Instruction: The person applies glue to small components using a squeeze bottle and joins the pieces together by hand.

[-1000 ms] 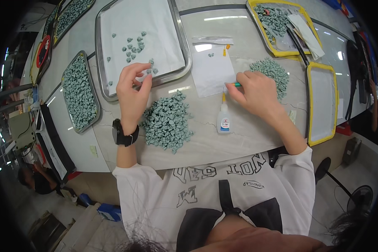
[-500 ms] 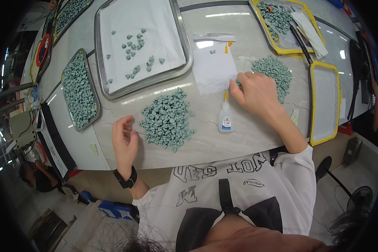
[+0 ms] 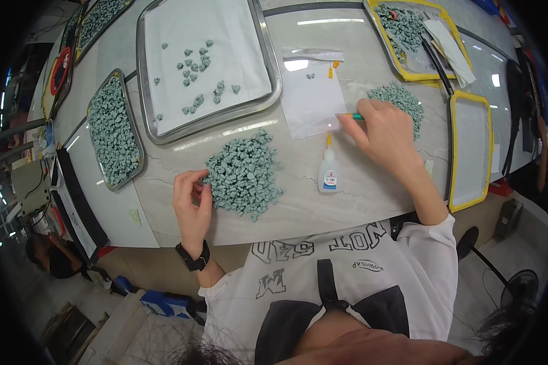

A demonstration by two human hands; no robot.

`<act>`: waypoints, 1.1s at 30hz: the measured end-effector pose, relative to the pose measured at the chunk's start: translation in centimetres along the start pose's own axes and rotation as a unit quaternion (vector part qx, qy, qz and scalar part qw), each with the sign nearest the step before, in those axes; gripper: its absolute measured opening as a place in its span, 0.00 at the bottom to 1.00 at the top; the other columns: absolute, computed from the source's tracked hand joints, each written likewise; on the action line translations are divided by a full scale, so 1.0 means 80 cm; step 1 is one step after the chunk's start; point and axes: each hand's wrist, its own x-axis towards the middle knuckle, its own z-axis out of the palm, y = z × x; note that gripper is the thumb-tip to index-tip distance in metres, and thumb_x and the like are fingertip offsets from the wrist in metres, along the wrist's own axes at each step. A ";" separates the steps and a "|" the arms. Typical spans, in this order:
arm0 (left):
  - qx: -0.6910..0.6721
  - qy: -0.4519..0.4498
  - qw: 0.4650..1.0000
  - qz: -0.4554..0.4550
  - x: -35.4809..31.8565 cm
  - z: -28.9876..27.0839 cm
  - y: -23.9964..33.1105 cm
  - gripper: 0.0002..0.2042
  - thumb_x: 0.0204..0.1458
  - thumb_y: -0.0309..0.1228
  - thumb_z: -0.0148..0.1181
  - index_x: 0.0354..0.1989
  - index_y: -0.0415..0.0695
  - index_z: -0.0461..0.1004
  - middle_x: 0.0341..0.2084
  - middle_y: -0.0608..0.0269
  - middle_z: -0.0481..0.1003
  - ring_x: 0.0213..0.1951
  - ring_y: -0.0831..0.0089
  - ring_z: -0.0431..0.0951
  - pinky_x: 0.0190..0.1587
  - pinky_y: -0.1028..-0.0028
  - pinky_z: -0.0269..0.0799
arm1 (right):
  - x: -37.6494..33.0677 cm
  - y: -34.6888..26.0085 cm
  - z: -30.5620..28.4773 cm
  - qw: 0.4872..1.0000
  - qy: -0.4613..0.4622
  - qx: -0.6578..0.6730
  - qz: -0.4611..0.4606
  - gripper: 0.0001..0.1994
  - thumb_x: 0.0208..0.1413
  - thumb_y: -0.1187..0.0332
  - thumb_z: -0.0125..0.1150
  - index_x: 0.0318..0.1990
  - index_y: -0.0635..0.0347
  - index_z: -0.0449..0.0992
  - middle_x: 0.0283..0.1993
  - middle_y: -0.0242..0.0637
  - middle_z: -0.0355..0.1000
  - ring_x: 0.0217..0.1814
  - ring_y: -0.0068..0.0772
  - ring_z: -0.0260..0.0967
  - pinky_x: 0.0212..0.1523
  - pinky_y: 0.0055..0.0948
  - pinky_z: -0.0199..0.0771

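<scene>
My left hand [image 3: 192, 201] is at the left edge of a heap of small grey-green stone-like pieces [image 3: 242, 176]. Its fingers are curled, thumb and forefinger a little apart beside the outermost pieces, with none visibly held. Between the fingertips of my right hand [image 3: 386, 134] is a thin green stick-like tool [image 3: 351, 116], its tip pointing left over a white sheet [image 3: 310, 100]. Just below stands a small clear glue bottle [image 3: 329, 173] with a yellow nozzle, close to that hand but apart from it. A second, flatter heap of pieces [image 3: 402, 103] lies partly hidden behind the right hand.
A metal tray [image 3: 274, 79] lined with white paper holds scattered pieces. To its left is a full tray of pieces [image 3: 141, 152]. Yellow-rimmed trays [image 3: 487, 152] [image 3: 429, 76] stand at right, with black tweezers-like tool [image 3: 435, 61] across the far one.
My left hand has moved right and up to the heap's edge, its fingers drawing closer together. My right hand has shifted slightly right, and more of the green tool shows.
</scene>
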 end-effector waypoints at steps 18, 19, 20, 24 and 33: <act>-0.217 0.110 0.965 -0.095 -0.013 -0.002 -0.032 0.16 0.52 0.17 0.56 0.51 0.37 0.69 0.40 0.65 0.68 0.35 0.81 0.68 0.39 0.82 0.68 | 0.009 0.026 -0.034 0.980 0.191 -0.011 -0.062 0.20 0.52 0.71 0.60 0.54 0.61 0.68 0.45 0.42 0.69 0.47 0.43 0.66 0.46 0.36 0.69; -0.238 0.180 0.951 -0.078 -0.016 -0.003 -0.029 0.17 0.53 0.17 0.55 0.53 0.37 0.67 0.41 0.63 0.68 0.36 0.80 0.69 0.40 0.81 0.68 | -0.011 0.022 -0.044 0.988 0.137 0.054 -0.056 0.22 0.50 0.69 0.62 0.54 0.61 0.69 0.44 0.42 0.69 0.47 0.43 0.66 0.44 0.35 0.69; -0.238 0.179 0.951 -0.079 -0.018 -0.009 -0.014 0.17 0.53 0.17 0.55 0.53 0.37 0.67 0.41 0.63 0.68 0.36 0.80 0.69 0.40 0.81 0.68 | -0.027 0.018 -0.053 0.989 0.082 0.118 -0.048 0.23 0.48 0.68 0.65 0.53 0.61 0.69 0.44 0.41 0.69 0.46 0.42 0.67 0.43 0.34 0.68; -0.439 0.141 0.887 0.001 -0.013 -0.006 0.035 0.15 0.51 0.17 0.53 0.49 0.35 0.69 0.42 0.58 0.68 0.35 0.71 0.72 0.37 0.76 0.69 | -0.068 -0.001 -0.053 0.969 -0.050 0.227 -0.089 0.29 0.43 0.61 0.69 0.54 0.59 0.69 0.40 0.40 0.68 0.42 0.41 0.67 0.40 0.34 0.68; -0.514 -0.074 0.853 0.055 0.029 0.058 0.094 0.10 0.50 0.14 0.53 0.41 0.34 0.73 0.44 0.54 0.68 0.38 0.71 0.74 0.41 0.74 0.74 | -0.081 -0.028 -0.023 0.973 -0.104 0.163 -0.127 0.38 0.36 0.52 0.70 0.58 0.55 0.66 0.37 0.37 0.63 0.38 0.40 0.61 0.38 0.35 0.65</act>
